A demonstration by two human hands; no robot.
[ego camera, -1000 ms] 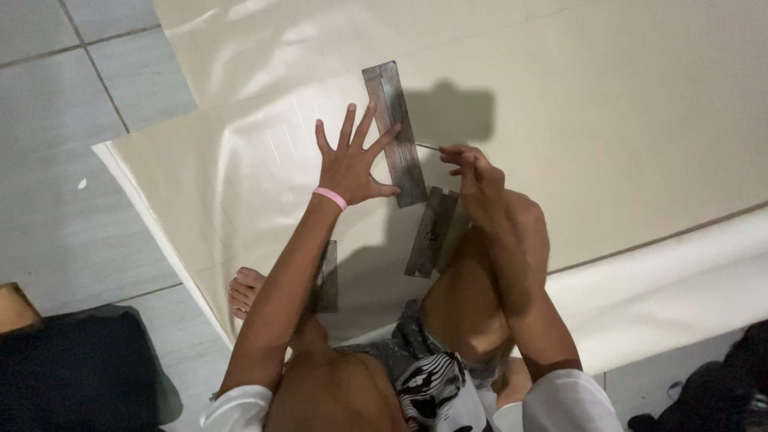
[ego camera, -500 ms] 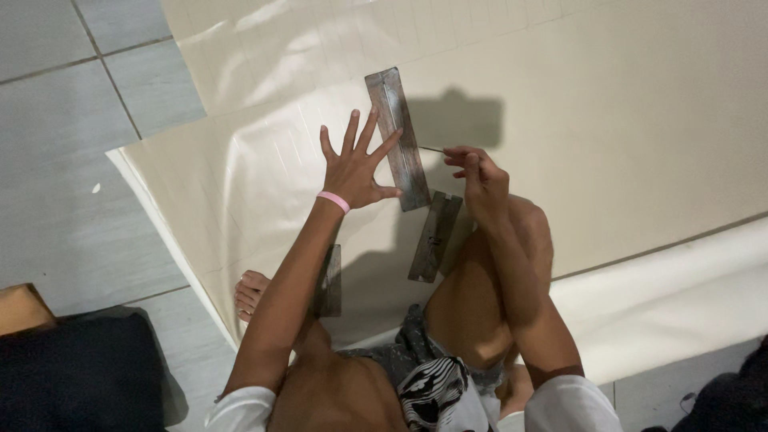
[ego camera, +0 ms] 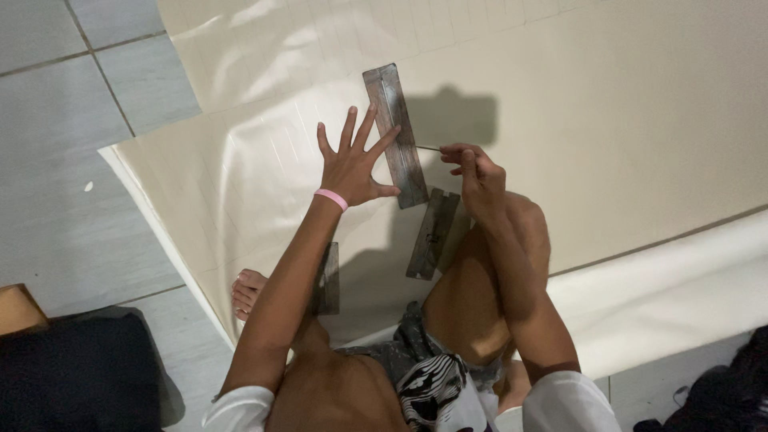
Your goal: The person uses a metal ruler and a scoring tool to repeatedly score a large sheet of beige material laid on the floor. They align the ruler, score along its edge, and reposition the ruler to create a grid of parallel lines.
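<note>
**Flat Metal Bar Held Down on the Big Sheet**

On the far left is the grey tile floor (ego camera: 72, 160), with a dark bag (ego camera: 72, 376) in the bottom corner; what is in it cannot be seen. A big cream sheet (ego camera: 624, 120) lies on the floor. It looks thin, soft and bendy, so it would wrinkle if pushed.

The left hand (ego camera: 352, 164) is spread wide, fingers apart, and presses flat on the sheet. Its fingertips touch the left edge of a long grey metal bar (ego camera: 394, 136). The bar looks stiff, heavy and smooth, so it might slide. Pressing near its middle would likely hold it best.

A second metal bar (ego camera: 433, 234) lies just below, by the knee. A third bar (ego camera: 326, 280) pokes out under the left arm.

The right hand (ego camera: 474, 172) is closed, pinching a thin pen-like stick (ego camera: 429, 148) against the bar's right edge.
</note>
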